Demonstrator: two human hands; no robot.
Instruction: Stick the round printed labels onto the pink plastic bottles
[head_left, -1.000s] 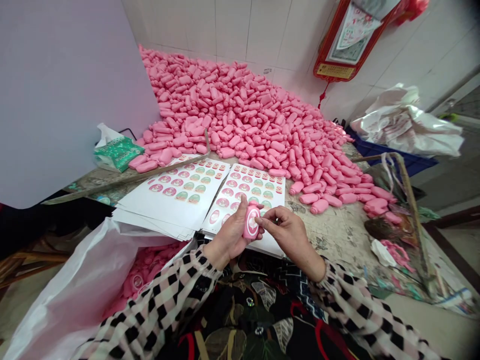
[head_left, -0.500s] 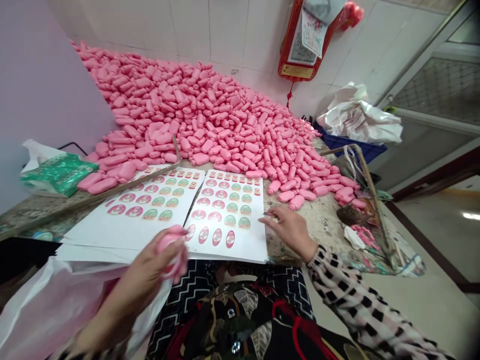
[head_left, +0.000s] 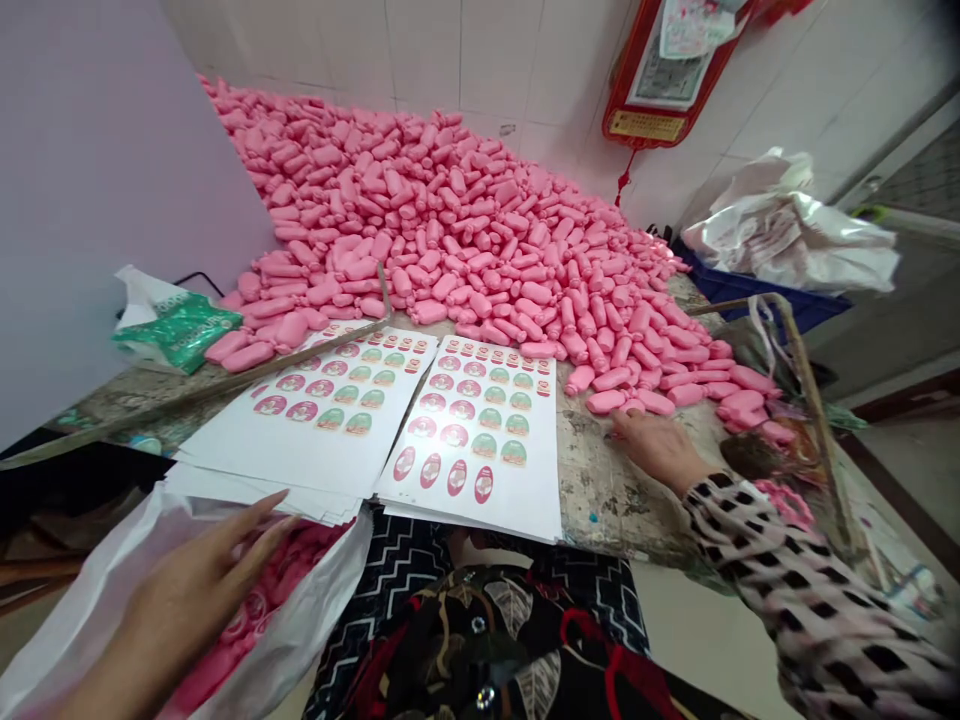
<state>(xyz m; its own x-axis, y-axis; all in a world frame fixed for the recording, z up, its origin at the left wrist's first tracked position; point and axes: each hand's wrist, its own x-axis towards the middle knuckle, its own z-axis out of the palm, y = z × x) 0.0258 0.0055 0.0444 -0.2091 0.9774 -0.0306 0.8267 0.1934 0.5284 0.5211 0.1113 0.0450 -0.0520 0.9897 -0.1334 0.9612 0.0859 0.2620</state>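
My left hand (head_left: 199, 570) hangs over the mouth of a white plastic bag (head_left: 330, 600), fingers stretched out and nothing in them. Inside the bag lie many pink pieces (head_left: 251, 620), partly hidden by that hand. At the front edge of a large heap of small pink bottles (head_left: 450, 220), my right hand (head_left: 664, 445) has its fingertips closed on a pink bottle (head_left: 634, 406), mostly covered by the fingers. Between the hands lie two stacks of sticker sheets, the left stack (head_left: 232, 440) and the right stack (head_left: 525, 490), printed with pink and green stickers.
A worn wooden strip (head_left: 187, 390) crosses the left stack's far part. A green and white packet (head_left: 176, 330) lies at the left. To the right stand a bent frame (head_left: 814, 410) and a blue crate (head_left: 772, 300) with white plastic bags on it. A red hanging (head_left: 652, 110) is on the wall.
My left hand has let go of the pink item it held and moved down-left over the bag. My right hand has gone from the sheets to the bottle heap. The view has shifted.
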